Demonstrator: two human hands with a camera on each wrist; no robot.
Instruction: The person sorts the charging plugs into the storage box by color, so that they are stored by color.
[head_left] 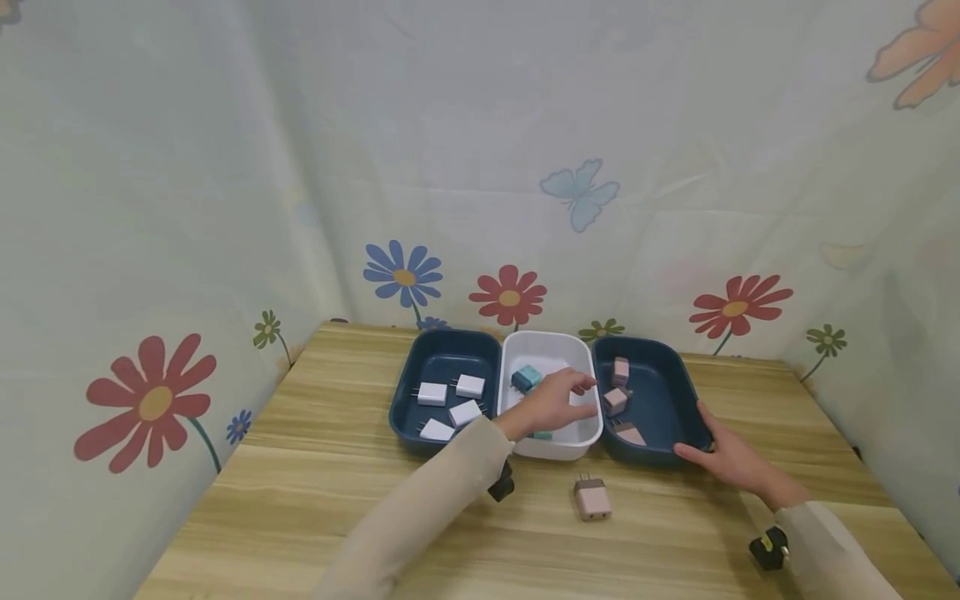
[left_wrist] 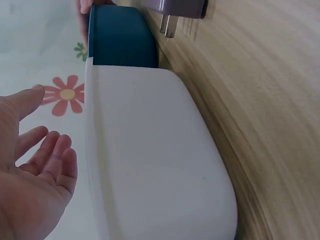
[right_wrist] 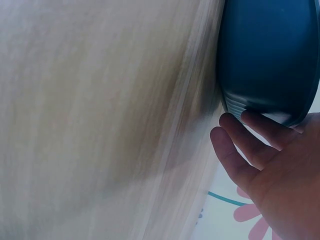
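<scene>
My left hand hovers over the white tray, its fingers loosely bent and holding nothing. Partly behind that hand lie teal plug chargers in the tray. My right hand rests against the near right corner of the right navy tray, thumb at the front rim and the other fingers along the side. In the right wrist view its extended fingertips are right at the tray wall. Several pink chargers sit along the left side of this tray. Another pink charger lies on the table, prongs toward the trays.
Left of the white tray stands another navy tray with several white chargers. All three trays form a side-by-side row on the wood-grain table. A flower-printed curtain hangs behind the table and at its sides.
</scene>
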